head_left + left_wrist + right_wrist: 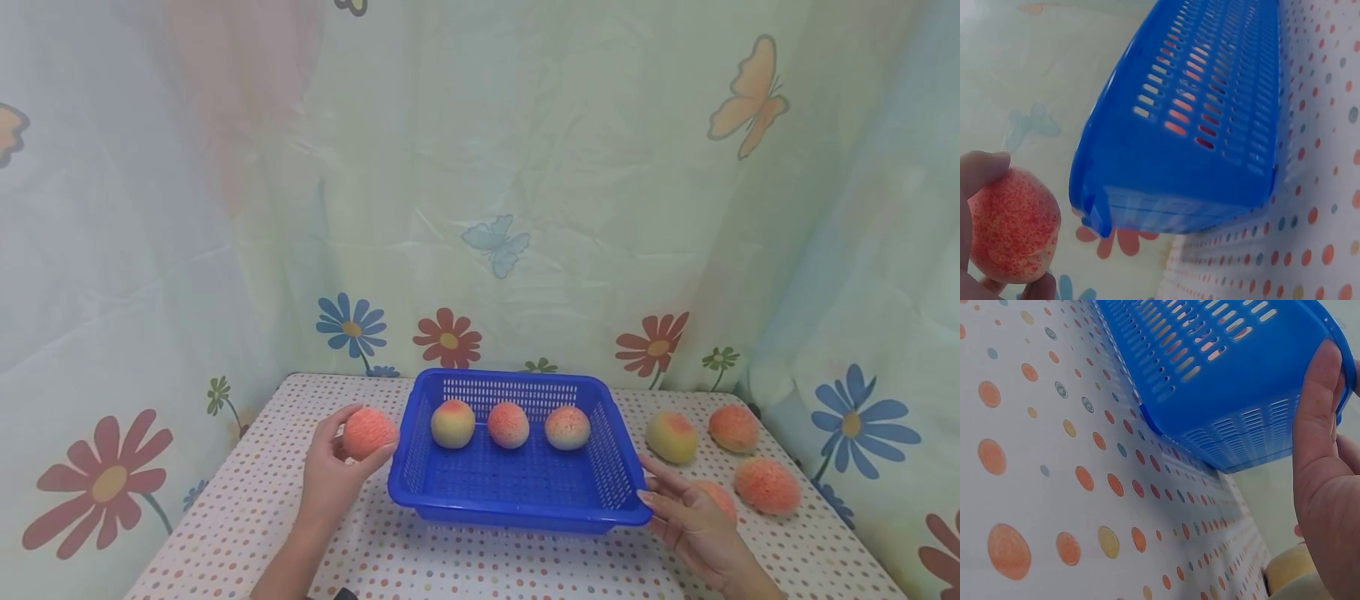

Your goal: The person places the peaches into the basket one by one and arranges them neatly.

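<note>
A blue plastic basket (517, 510) with slotted walls stands on the dotted table, holding a row of three peaches: a yellow one (453, 425), a red-speckled one (508, 426) and a paler speckled one (567, 428). Left of the basket, my left hand (330, 467) grips a red peach (370, 433) between thumb and fingers, beside the rim. In the left wrist view that peach (1015, 226) hangs apart from the basket wall (1147, 169). My right hand (693, 521) pinches the basket's right rim, its thumb on the edge in the right wrist view (1325, 456).
Right of the basket lie several more peaches: a yellow-green one (672, 437), a red one (734, 428), a larger red one (768, 487) and one (716, 500) partly hidden behind my right hand. A flower-printed curtain (495, 167) rises behind the dotted tabletop (465, 571).
</note>
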### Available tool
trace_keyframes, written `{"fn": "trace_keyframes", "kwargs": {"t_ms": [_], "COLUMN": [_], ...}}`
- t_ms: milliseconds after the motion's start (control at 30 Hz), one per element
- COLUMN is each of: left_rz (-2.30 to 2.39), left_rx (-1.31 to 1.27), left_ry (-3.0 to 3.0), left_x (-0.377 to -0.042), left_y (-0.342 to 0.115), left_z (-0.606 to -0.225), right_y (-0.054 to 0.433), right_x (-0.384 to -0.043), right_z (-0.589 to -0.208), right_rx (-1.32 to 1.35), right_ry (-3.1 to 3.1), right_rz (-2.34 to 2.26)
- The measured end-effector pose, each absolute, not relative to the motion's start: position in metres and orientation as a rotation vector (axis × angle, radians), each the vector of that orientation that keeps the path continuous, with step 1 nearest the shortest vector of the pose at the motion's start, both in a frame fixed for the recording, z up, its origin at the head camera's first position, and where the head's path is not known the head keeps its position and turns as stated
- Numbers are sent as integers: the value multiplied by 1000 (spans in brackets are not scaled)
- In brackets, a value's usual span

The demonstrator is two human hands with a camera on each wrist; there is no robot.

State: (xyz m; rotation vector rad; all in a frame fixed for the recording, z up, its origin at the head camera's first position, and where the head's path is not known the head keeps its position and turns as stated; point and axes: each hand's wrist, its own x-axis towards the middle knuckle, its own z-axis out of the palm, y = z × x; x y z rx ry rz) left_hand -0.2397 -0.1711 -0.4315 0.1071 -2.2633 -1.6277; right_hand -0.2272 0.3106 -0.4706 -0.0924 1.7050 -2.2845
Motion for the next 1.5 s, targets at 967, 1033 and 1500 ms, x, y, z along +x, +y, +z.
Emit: {"fn": "trace_keyframes", "kwargs": {"t_ms": [967, 1033, 1500], "left_rz": [-1709, -1703, -1683], "left_rx": [-90, -82, -228], "left_ry": [-2243, -2258, -2350], "left_x": [-250, -250, -254], "left_y": [-113, -111, -89], "left_z": [-428, -428, -421], "right_y": [309, 309, 311], "right_x": [-226, -225, -226], "right_z": [-469, -469, -471], "right_rx": [-132, -136, -159], "right_ry": [1685, 1685, 1685], "right_rz": [-2291, -2291, -2278]}}
